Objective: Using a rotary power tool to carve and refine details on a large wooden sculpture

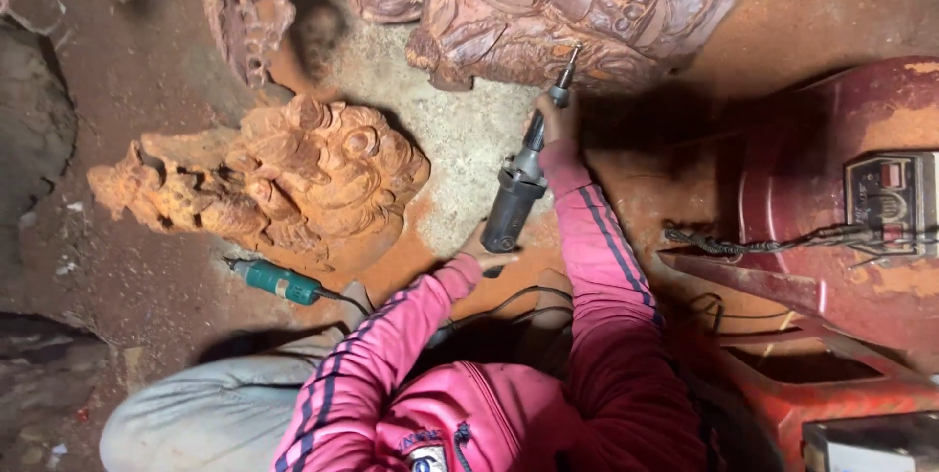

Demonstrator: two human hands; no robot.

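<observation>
I look straight down on two pink sleeves and a die grinder (515, 193) held between them. My right hand (554, 118) is clamped round the thin neck of the tool, just behind the bit (568, 66); my left hand (481, 245) is closed under the thick rear end of the barrel, fingers mostly hidden by it. The tool's long axis runs from the left hand, near my body, up and slightly right to the right hand and on to the bit, so the right hand is the nearer one to the work. The bit tip touches, or all but touches, the lower edge of the large carved wood relief (548, 2), which lies directly ahead of the right hand. Left of both hands, well apart, a smaller carved figure (284, 179) lies on the dusty floor (460, 139), with a green-handled power tool (274, 281) just below it. To the right of the right arm stands a red plastic stool (831, 276) carrying a small control box (895, 200).
</observation>
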